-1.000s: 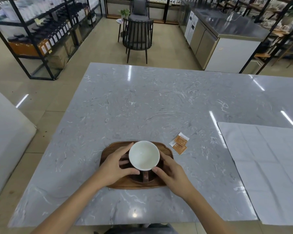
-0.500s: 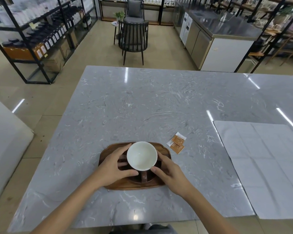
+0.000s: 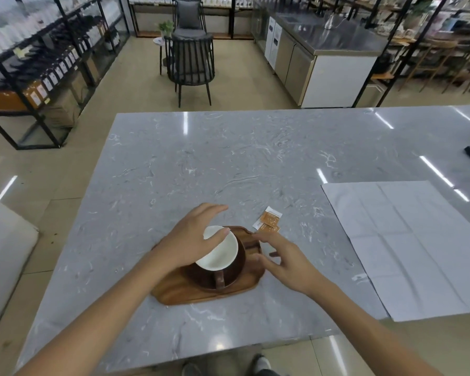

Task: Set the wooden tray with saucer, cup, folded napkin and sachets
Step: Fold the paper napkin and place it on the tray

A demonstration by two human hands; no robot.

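My left hand (image 3: 192,237) rests relaxed against the rim of the cup (image 3: 218,251), thumb on its lip, fingers straight; my right hand (image 3: 282,257) hovers released beside it, holding nothing. The cup sits on the saucer (image 3: 229,278) on the wooden tray (image 3: 174,291), near the tabletop (image 3: 228,158) front edge. The sachets (image 3: 267,222) lie just beyond the tray; the unfolded napkin (image 3: 407,245) lies well to the right. I judge the cup wants centring, handle squared, before folding the napkin.

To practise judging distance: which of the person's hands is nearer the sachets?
Right. The right hand hovers just short of the sachets, fingertips towards them; the left hand lies further left, over the cup.
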